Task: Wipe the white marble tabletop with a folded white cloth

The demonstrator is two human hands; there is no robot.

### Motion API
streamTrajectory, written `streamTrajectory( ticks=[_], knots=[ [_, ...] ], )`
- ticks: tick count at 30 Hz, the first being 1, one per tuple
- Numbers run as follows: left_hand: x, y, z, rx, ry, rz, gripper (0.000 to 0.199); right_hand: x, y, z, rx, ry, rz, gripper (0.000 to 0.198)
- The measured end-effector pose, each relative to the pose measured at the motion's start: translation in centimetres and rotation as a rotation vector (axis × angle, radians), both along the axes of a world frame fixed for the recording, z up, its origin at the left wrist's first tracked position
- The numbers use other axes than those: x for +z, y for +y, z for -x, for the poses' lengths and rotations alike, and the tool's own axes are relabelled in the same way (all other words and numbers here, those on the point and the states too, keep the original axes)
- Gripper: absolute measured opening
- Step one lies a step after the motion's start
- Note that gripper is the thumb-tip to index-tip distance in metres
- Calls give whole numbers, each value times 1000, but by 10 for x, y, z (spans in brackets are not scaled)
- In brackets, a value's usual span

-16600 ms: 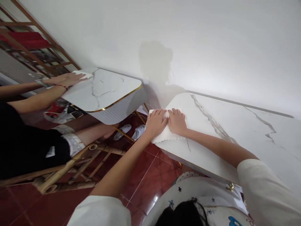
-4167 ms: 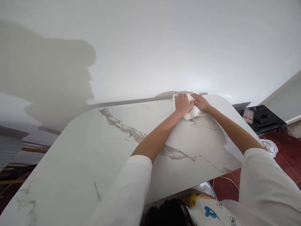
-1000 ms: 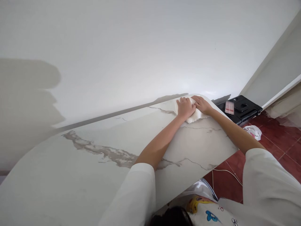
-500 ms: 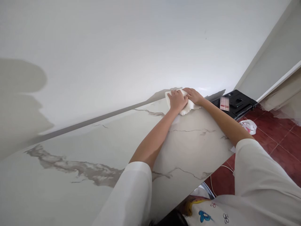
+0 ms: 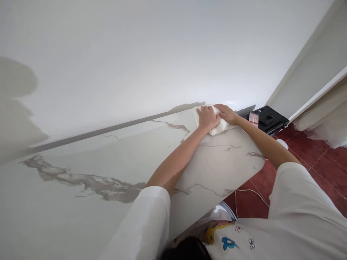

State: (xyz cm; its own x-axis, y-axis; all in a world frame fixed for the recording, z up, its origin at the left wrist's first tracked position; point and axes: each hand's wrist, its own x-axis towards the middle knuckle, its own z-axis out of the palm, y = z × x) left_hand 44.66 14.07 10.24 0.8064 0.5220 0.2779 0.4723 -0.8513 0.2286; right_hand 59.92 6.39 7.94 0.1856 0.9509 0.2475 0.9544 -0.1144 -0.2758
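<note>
A white cloth (image 5: 217,130) lies bunched on a white, grey-veined marble-look tabletop (image 5: 81,155), near its far right end by the wall. My left hand (image 5: 208,119) presses down on the cloth with its fingers curled over it. Beside it, my right hand (image 5: 227,113) holds the cloth's right side, close to the left thumb. Both arms reach forward across the table. The cloth's underside and the fingertips of my right hand are partly hidden.
A white wall (image 5: 135,57) runs along the table's back edge. Past the right end is a black case (image 5: 268,121) with a pink-and-white packet (image 5: 253,119) on it. Red floor tiles (image 5: 328,169), a pale cable (image 5: 251,190) and a sheer curtain (image 5: 322,112) lie to the right.
Both hands and the cloth have shifted slightly to the right along the tabletop. The view has moved a little, and the white bag on the floor is now mostly behind my right arm.
</note>
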Motion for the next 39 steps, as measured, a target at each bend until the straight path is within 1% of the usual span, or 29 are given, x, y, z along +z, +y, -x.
streamTrajectory(
  ticks=[6, 14, 18, 21, 25, 30, 34, 39],
  knots=[
    [2, -52, 14, -58, 6, -5, 52, -4, -65, 11, -17, -56, -4, 60],
    [2, -118, 42, -162, 8, -34, 55, -6, -148, 45, -69, -60, -65, 61],
    [1, -143, 58, -214, 16, -49, 59, -7, -180, 68, -109, -58, -76, 60],
    [-1, -154, 70, -243, 37, -57, 61, -8, -195, 84, -128, -67, -91, 58],
    [-1, -159, 77, -268, 47, -65, 62, -9, -199, 92, -152, -69, -101, 54],
    [2, -152, 67, -263, 54, -54, 60, -10, -188, 78, -146, -50, -107, 51],
    [3, -135, 48, -249, 29, -48, 56, -11, -170, 59, -140, -38, -128, 49],
    [1, -101, 26, -234, 2, -30, 49, -13, -136, 39, -133, -33, -141, 51]
  ],
)
